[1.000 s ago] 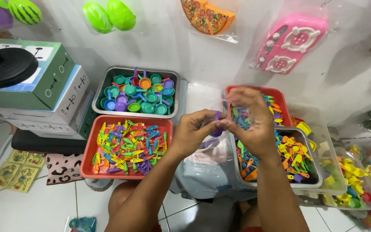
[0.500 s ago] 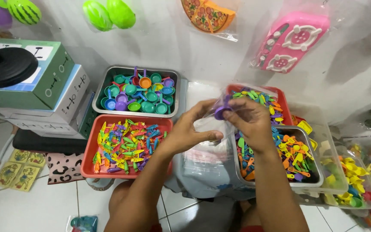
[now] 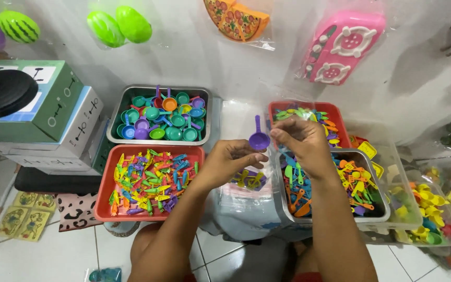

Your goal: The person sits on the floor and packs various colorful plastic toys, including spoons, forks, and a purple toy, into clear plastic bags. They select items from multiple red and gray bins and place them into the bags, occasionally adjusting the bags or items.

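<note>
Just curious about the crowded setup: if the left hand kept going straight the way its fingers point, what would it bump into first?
Most likely the right hand: the left hand points rightward at it, holding a small purple toy pan between them. Depth is uncertain.

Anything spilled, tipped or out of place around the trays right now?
Nothing stands out. The metal tray, both red trays and the grey bin sit level with their toys inside. The left hand holds a purple toy pan, beside the right hand.

A purple toy pan [image 3: 259, 139], a red tray [image 3: 105, 209] of multicoloured pieces, a pink toy stove [image 3: 340, 47].
</note>
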